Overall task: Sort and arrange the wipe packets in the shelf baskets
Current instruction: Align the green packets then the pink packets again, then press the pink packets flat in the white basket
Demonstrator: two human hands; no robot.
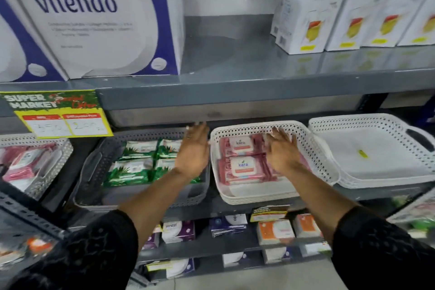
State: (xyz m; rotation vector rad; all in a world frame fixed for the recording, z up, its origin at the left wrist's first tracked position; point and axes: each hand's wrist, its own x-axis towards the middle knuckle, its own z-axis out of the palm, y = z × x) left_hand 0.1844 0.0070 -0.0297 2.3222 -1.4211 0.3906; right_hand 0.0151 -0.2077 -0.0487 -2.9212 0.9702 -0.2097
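A white perforated basket (pixel 254 195) on the middle shelf holds pink Kara wipe packets (pixel 242 167) laid flat in stacks. My right hand (pixel 281 150) hovers flat over the right side of those packets, fingers spread, holding nothing. My left hand (pixel 194 150) is raised open over the gap between this basket and a grey basket (pixel 91 167) filled with green wipe packets (pixel 131 167). Whether either hand touches anything is unclear. Part of the pink stack is hidden under my right hand.
An empty white basket (pixel 376 172) stands at the right. Another basket with pink packets (pixel 26 167) sits at the far left. A yellow price tag (pixel 58 115) hangs from the upper shelf edge. Large boxes (pixel 98 19) stand above; small boxes (pixel 275 231) fill the lower shelves.
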